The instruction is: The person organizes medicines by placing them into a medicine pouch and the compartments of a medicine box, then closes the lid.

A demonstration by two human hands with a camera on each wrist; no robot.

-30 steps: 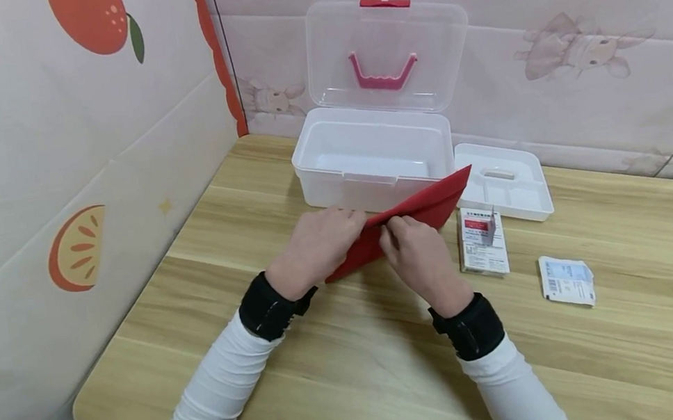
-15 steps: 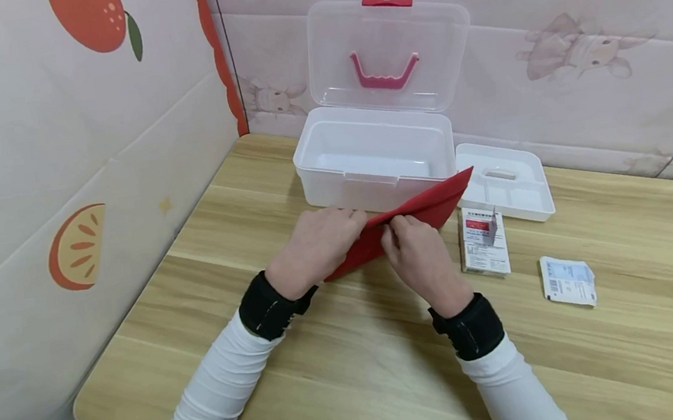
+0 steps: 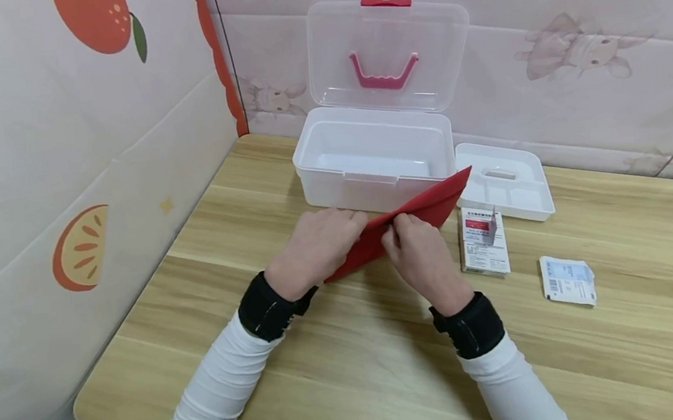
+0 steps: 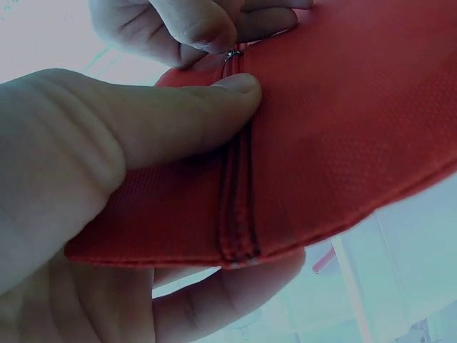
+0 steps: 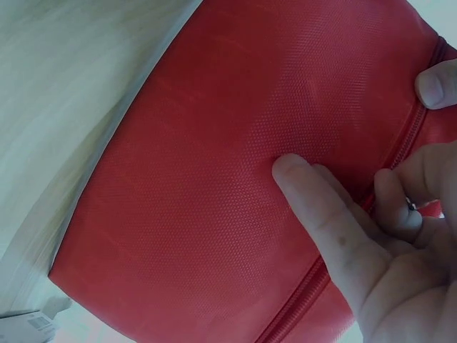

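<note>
A red fabric zipper pouch [image 3: 444,201] is held up at a slant over the table, in front of the clear box. My left hand [image 3: 316,246] grips its left end, with the thumb lying across the zipper [image 4: 238,193] and fingers behind in the left wrist view. Close beside it, my right hand [image 3: 420,256] pinches at the zipper. A bit of the metal zipper pull [image 4: 233,53] shows under those fingertips in the left wrist view. Seen from the right wrist, the right thumb and index finger meet at the zipper line, and other fingers reach over the red fabric [image 5: 207,186].
Behind the pouch stands a translucent storage box [image 3: 339,180], lid [image 3: 328,43] raised against the wall. To its right lies a white divided tray [image 3: 537,203]. A white medicine box [image 3: 484,258] and a small paper packet [image 3: 568,279] lie on the wooden table [image 3: 346,391].
</note>
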